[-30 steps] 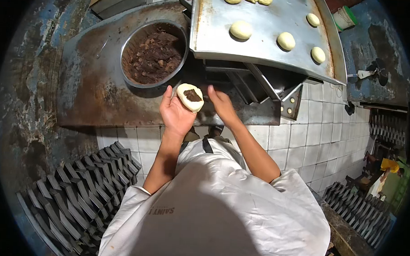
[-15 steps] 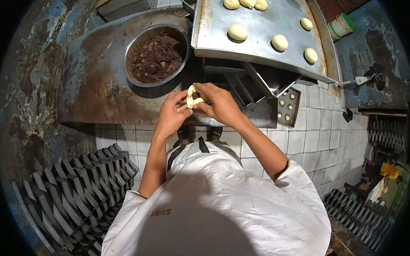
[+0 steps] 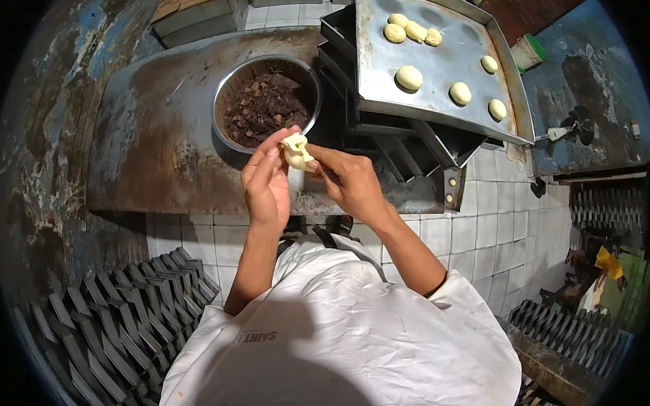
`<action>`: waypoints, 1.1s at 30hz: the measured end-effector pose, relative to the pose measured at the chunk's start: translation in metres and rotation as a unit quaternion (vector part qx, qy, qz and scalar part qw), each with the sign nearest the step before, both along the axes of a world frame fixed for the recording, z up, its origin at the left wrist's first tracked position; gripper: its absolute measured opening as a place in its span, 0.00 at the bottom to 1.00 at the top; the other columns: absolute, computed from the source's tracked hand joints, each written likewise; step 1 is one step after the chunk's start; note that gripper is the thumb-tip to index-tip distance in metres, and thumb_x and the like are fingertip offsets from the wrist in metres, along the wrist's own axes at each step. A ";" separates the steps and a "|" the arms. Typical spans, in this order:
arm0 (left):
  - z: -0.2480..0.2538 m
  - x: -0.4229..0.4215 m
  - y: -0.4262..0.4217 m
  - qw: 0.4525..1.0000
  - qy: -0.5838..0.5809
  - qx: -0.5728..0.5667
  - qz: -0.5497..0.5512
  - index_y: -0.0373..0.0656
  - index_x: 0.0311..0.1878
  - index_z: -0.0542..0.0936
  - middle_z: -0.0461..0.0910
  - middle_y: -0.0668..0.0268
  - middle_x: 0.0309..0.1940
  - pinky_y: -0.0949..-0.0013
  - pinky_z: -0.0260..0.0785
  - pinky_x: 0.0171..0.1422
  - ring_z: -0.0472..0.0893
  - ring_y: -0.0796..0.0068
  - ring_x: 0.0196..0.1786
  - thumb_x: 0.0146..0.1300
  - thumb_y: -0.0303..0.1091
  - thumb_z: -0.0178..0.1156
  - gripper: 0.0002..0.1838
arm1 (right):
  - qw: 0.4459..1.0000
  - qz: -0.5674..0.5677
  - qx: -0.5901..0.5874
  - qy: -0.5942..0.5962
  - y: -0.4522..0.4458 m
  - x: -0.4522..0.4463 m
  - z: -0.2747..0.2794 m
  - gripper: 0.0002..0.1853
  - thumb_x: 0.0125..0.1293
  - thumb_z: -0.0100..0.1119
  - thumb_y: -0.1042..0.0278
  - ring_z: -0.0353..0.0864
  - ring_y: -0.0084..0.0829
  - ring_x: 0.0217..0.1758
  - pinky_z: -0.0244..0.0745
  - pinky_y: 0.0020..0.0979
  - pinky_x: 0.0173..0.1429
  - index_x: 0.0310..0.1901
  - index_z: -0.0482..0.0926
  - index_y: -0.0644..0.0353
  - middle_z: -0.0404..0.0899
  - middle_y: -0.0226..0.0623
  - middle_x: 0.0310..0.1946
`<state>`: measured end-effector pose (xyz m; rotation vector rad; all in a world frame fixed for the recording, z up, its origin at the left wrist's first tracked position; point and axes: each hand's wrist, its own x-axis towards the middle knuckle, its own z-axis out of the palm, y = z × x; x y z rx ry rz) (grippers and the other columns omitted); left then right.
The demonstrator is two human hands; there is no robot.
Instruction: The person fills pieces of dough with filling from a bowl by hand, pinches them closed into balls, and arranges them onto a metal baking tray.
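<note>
Dough piece (image 3: 297,152) mid-frame, prob. soft, light — best held by pinched rim. L hand (image 3: 267,192) fingers cup it; R hand (image 3: 354,181) fingertips pinch edge.

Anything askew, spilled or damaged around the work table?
The shallow silver metal tray sits crooked over the dark metal trays beneath, which fan out unevenly. On it, two pale dough balls touch, unlike the spaced ones nearer the front. The blue painted wall is badly peeling. I see no obvious spill.

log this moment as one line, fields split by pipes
left hand: on dough piece | right hand: gripping dough piece | dough: edges gathered | bowl: dark filling | tray: dough balls
</note>
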<state>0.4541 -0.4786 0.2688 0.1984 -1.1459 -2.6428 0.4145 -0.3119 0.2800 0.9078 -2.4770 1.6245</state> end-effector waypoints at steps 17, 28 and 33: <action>0.018 -0.017 -0.034 0.994 0.013 0.111 -0.020 0.39 0.51 0.83 0.85 0.52 0.55 0.59 0.74 0.70 0.83 0.63 0.60 0.74 0.33 0.64 0.09 | 0.985 -0.155 -0.068 0.035 -0.078 0.026 0.050 0.14 0.61 0.70 0.77 0.87 0.35 0.42 0.82 0.33 0.46 0.50 0.88 0.61 0.86 0.38 0.42; 0.028 -0.015 -0.061 0.948 0.210 0.063 -0.230 0.41 0.56 0.86 0.71 0.52 0.74 0.52 0.57 0.82 0.70 0.56 0.77 0.73 0.35 0.58 0.15 | 0.965 -0.071 -0.203 -0.149 -0.074 0.019 0.059 0.09 0.60 0.74 0.79 0.83 0.20 0.39 0.79 0.24 0.46 0.43 0.88 0.67 0.84 0.30 0.35; 0.020 -0.004 -0.073 0.981 -0.040 0.077 -0.172 0.35 0.60 0.82 0.85 0.56 0.56 0.73 0.82 0.56 0.86 0.74 0.53 0.76 0.36 0.62 0.17 | 0.992 -0.108 -0.060 0.006 -0.084 0.030 0.066 0.20 0.58 0.72 0.81 0.86 0.28 0.42 0.82 0.31 0.47 0.54 0.86 0.63 0.84 0.36 0.41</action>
